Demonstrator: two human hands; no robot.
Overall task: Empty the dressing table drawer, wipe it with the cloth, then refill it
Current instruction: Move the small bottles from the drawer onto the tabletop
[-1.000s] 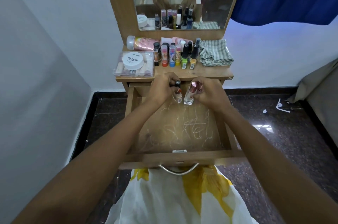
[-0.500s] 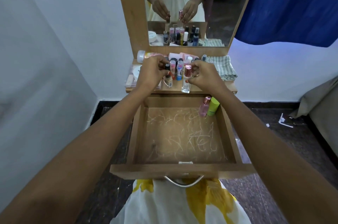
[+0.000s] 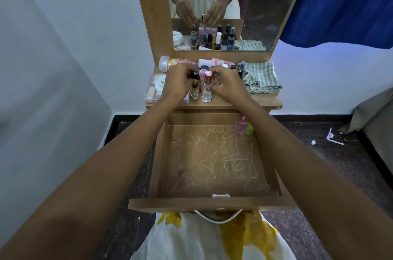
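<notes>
The wooden drawer is pulled out below the dressing table top; its scratched floor is bare except for a pink bottle and a green bottle in the far right corner. My left hand grips a small black-capped bottle standing on the table top. Beside it, my right hand holds a clear bottle with a rose-gold cap, its base on the table top. A striped cloth lies folded at the right of the top.
Several small bottles and tubes crowd the back of the table top under the mirror. A clear box with a white jar sits at the left. A wall is on the left, a blue curtain at the upper right.
Both hands lifted the two bottles out of the drawer and carried them up and away onto the table top, where they now stand.
</notes>
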